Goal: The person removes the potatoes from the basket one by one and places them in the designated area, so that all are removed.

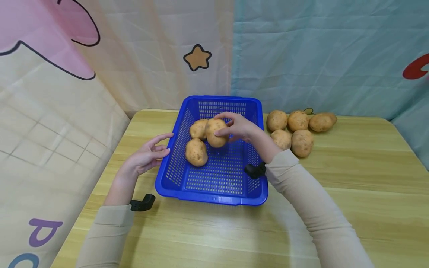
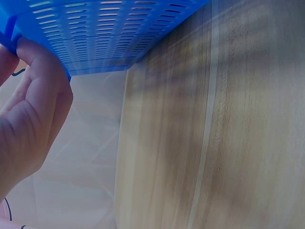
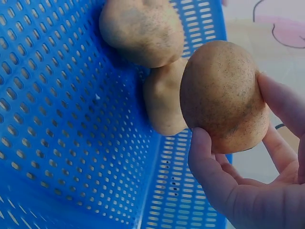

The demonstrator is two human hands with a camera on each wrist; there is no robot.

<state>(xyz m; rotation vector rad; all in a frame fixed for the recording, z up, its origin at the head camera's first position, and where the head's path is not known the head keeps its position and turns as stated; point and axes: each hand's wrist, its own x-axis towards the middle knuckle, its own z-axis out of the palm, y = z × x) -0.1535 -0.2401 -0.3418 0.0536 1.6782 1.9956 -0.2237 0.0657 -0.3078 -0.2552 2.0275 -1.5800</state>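
Potato (image 1: 216, 133) in your right hand (image 1: 238, 127) hangs over the blue basket (image 1: 214, 200). Your thumb and fingers (image 3: 283, 102) grip it around its sides, likely because it is big and round and could slip. Your left hand (image 1: 144, 158) pinches the basket's left rim, maybe to stop it sliding. Inside, a front potato (image 1: 196, 153) and a back potato (image 1: 197, 129) lie close together on the left side. The held one hides part of the back one, so you can't tell whether they touch.

More potatoes (image 1: 302, 143) sit bunched on the worktop (image 1: 352, 208), just right of the basket, at least five of them. Your right arm (image 1: 308, 201) crosses the basket's right wall, and the black wrist camera (image 1: 254, 170) covers a bit of that wall too. Cloth (image 1: 285, 48) hangs behind the worktop.
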